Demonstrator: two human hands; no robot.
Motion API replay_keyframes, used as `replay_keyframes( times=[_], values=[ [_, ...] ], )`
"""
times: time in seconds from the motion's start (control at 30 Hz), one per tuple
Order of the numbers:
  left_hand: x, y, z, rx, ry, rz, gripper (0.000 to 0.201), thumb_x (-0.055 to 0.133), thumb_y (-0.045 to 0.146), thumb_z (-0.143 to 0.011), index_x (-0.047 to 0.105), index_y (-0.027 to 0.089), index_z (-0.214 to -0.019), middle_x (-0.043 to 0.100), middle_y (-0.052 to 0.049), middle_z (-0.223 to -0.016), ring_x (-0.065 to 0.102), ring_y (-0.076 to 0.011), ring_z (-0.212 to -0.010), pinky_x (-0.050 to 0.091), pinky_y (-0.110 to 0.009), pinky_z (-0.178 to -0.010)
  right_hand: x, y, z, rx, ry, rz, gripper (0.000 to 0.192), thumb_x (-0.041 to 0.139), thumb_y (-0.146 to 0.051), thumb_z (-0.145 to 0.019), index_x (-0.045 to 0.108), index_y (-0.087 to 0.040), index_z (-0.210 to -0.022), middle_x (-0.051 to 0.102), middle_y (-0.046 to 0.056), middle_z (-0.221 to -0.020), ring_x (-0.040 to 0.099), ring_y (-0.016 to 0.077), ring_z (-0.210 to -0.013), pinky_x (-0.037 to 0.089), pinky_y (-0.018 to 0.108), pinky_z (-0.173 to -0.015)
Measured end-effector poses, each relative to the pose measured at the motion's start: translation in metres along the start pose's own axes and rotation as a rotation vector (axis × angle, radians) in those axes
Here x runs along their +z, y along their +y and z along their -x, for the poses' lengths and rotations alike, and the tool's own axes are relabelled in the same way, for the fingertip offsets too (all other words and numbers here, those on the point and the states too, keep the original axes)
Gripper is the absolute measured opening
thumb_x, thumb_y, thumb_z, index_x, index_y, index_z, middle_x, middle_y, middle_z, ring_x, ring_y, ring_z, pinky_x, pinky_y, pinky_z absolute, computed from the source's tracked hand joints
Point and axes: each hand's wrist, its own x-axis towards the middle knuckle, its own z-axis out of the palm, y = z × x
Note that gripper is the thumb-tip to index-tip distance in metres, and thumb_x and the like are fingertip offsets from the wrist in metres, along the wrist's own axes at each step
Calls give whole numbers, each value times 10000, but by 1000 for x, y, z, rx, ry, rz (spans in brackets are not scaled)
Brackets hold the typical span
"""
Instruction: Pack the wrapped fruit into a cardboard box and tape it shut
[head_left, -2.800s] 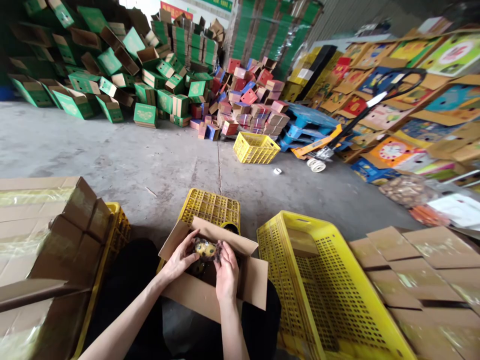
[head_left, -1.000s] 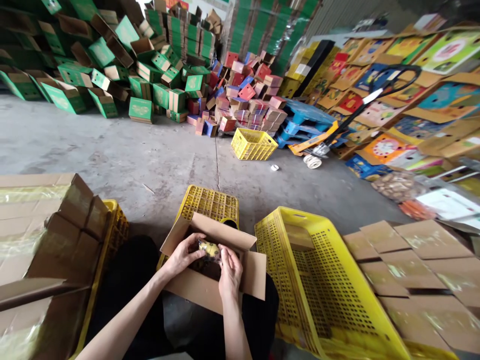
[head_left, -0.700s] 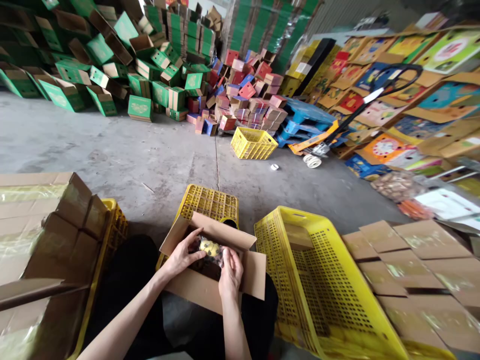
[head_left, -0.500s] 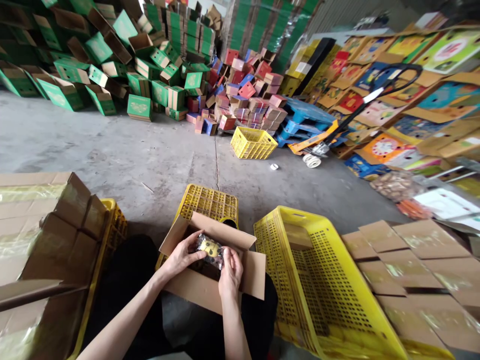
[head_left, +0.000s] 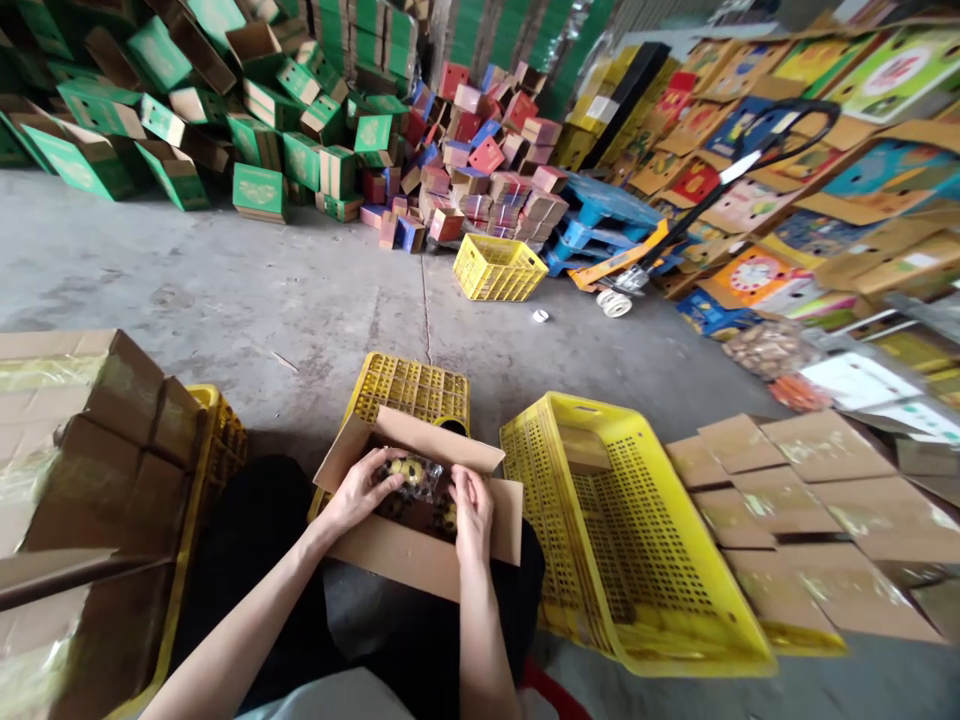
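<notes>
Cardboard flaps stand open on the small box (head_left: 420, 545) resting on the person's lap, above a yellow crate (head_left: 411, 385). The left hand (head_left: 358, 492) curls its fingers around a clear-wrapped yellow packet (head_left: 411, 472) just inside the box; the right hand (head_left: 471, 512) lies with fingers together on the contents beside it. A large empty yellow crate (head_left: 622, 530) stands close on the right, taped cartons (head_left: 82, 440) crowd the left, and flattened cardboard (head_left: 795, 500) lies further right.
</notes>
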Motion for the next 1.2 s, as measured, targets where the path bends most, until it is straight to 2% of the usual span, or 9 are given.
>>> replay_keyframes(
  times=[0.13, 0.27, 0.37, 0.6, 0.8, 0.87, 0.97, 1.07, 1.2],
  values=[
    [1, 1, 2, 18, -86, 2, 358, 722, 477, -934, 767, 215, -1174, 721, -113, -1241, 659, -296, -1192, 496, -432, -1084, -36, -10, -21, -48, -107, 236, 291, 772, -519, -803, 815, -266, -940, 817, 60, -1061, 725, 294, -1084, 561, 446, -994],
    [1, 6, 5, 18, -209, 24, 317, 718, 471, -938, 825, 226, -1107, 764, -107, -1268, 685, -318, -1232, 479, -461, -1136, -34, -9, -23, -65, -204, 478, 63, 781, -248, -813, 819, -258, -862, 816, 83, -1046, 718, 317, -1114, 495, 463, -1090],
    [-1, 6, 5, -15, -208, 22, 380, 722, 491, -935, 816, 215, -1178, 783, -110, -1248, 686, -350, -1254, 462, -513, -1163, -16, -1, -19, -37, -258, 641, 69, 760, -172, -864, 805, -214, -895, 784, 133, -1124, 689, 321, -1174, 485, 460, -1095],
    [0, 0, 5, -79, -123, 89, 525, 715, 565, -923, 754, 174, -1271, 750, -138, -1320, 686, -354, -1270, 527, -513, -1115, 2, 2, -19, 20, -303, 813, 304, 675, -382, -1024, 664, -190, -1260, 674, 90, -1289, 689, 228, -1097, 594, 430, -942],
    [5, -1, 4, -105, -98, 154, 550, 741, 581, -897, 745, 166, -1259, 758, -152, -1297, 698, -353, -1249, 547, -509, -1091, -20, -29, -13, -84, -181, 623, 92, 811, -216, -822, 751, -228, -753, 774, 96, -904, 693, 296, -1056, 508, 400, -978],
    [6, 0, 4, -111, -93, 169, 559, 745, 588, -890, 742, 170, -1261, 757, -149, -1296, 699, -353, -1245, 552, -508, -1082, -27, -39, -10, -107, -113, 499, 62, 796, -313, -820, 786, -253, -832, 793, 80, -937, 699, 307, -1039, 518, 399, -944],
    [6, 3, 4, -109, -98, 184, 590, 738, 591, -896, 718, 170, -1308, 746, -152, -1313, 697, -350, -1243, 552, -494, -1076, -24, -41, 0, -78, -48, 274, 378, 744, -546, -837, 797, -220, -1021, 810, 96, -1023, 739, 301, -946, 569, 384, -809],
    [5, 9, 4, -82, -130, 183, 619, 704, 600, -921, 689, 159, -1356, 754, -148, -1280, 709, -334, -1201, 561, -447, -1043, -1, -29, 14, -8, -23, 62, 564, 739, -658, -811, 780, -172, -1096, 811, 140, -1075, 765, 311, -943, 594, 372, -747],
    [-1, 13, 4, -59, -129, 123, 523, 647, 609, -958, 765, 131, -1135, 789, -110, -1062, 732, -287, -978, 576, -357, -879, 30, -10, 30, 65, -8, -128, 594, 798, -652, -772, 779, -164, -1112, 811, 150, -1098, 769, 318, -995, 613, 387, -800]
  ],
)
